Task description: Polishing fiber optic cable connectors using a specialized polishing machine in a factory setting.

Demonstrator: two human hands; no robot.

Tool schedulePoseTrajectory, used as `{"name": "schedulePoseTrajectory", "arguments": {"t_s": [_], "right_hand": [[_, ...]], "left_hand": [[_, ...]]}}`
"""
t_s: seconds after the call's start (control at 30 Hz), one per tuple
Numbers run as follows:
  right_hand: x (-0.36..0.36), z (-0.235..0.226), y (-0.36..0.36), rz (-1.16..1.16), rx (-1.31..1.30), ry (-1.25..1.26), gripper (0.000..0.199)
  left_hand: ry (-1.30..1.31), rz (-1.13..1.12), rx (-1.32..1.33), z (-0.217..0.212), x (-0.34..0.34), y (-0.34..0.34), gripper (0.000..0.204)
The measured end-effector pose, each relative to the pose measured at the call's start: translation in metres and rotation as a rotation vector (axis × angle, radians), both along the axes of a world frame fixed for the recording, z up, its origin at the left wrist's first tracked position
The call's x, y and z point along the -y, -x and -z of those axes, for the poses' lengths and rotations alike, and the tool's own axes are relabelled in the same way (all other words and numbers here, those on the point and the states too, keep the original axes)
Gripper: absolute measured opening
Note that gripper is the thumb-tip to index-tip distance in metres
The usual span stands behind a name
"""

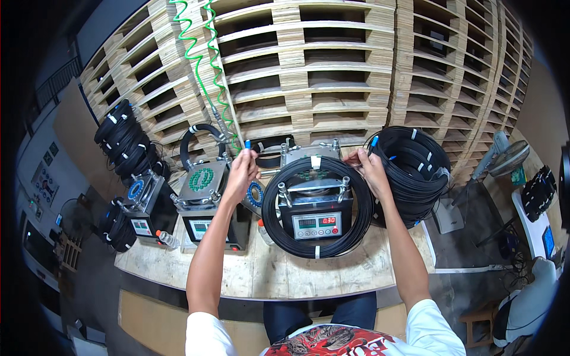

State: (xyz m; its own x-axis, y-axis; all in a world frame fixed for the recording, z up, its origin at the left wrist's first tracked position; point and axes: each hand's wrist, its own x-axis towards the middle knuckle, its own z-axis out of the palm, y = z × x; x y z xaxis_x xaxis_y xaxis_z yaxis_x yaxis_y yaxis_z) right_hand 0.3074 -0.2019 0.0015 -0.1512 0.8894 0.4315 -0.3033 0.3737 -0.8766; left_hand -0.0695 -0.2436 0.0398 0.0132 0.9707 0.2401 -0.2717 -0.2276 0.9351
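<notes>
My left hand (240, 175) is closed on a blue-tipped connector (247, 144), which points up from its fingers. On the other side, my right hand (369, 170) pinches another blue-tipped connector (374, 142). Between the hands, a coil of black cable (269, 207) with white ties rings the front of a polishing machine (287, 215). The machine's lit panel shows through the coil. Whether both connectors belong to this coil cannot be made out. Beside my left wrist is a round plate with blue fittings (255, 194).
Two similar machines stand left, one with a green ring (200, 179), one with a blue ring (135, 190). Black cable coils are stacked right (415, 190) and far left (124, 148). Small bottles (169, 239) stand on the wooden table (267, 285). Green air hoses (189, 41) hang before pallets (332, 59).
</notes>
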Motion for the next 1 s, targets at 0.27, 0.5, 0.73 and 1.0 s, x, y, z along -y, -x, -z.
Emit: {"name": "schedulePoseTrajectory", "arguments": {"t_s": [0.27,0.5,0.73,1.0], "right_hand": [[0.011,0.031,-0.024,0.269,0.348,-0.030,0.041],[0.058,0.036,0.004,0.318,0.189,-0.057,0.042],[0.059,0.052,0.000,0.404,0.157,-0.132,0.039],[0.073,0.049,0.000,0.381,0.386,-0.221,0.040]], "left_hand": [[-0.249,-0.387,-0.219,0.057,0.016,-0.002,0.033],[-0.109,-0.430,-0.304,0.127,0.081,-0.022,0.035],[-0.123,-0.708,-0.283,0.124,0.089,-0.076,0.029],[-0.257,-0.721,-0.455,0.142,0.096,-0.073,0.046]]}}
